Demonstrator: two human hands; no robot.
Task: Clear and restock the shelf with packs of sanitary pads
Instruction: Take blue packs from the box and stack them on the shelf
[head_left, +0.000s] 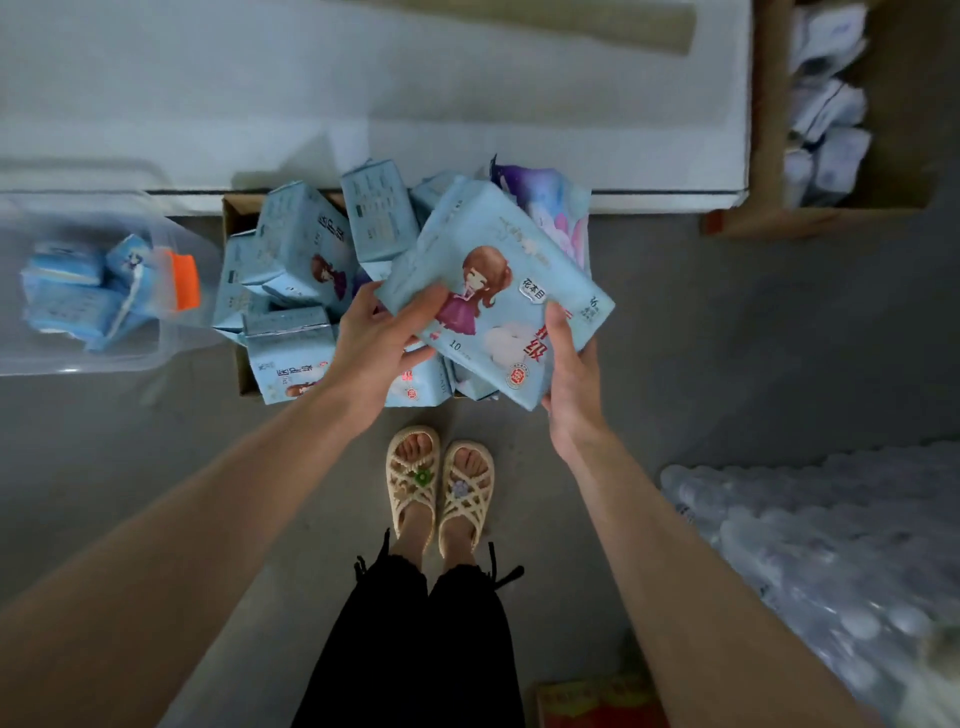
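White shelf (467, 119) spans the top, bare where visible, so likely cleared and awaiting stock. Below it, the cardboard box (231, 208) on the floor holds jumbled blue packs (301, 244). You hold the top pack (498, 296) above the box, probably lifting it shelfward. Its long axis runs upper-left to lower-right, printed face up. Left hand (374, 343) pinches its left edge; right hand (571, 384) cups the lower-right corner, fingers curled around it.

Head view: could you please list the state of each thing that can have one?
Light blue pad pack: held by both hands, tilted.
Left hand: gripping the pack's left edge.
Right hand: gripping its lower right.
Cardboard box: open, heaped with packs.
Clear plastic bin: holding packs.
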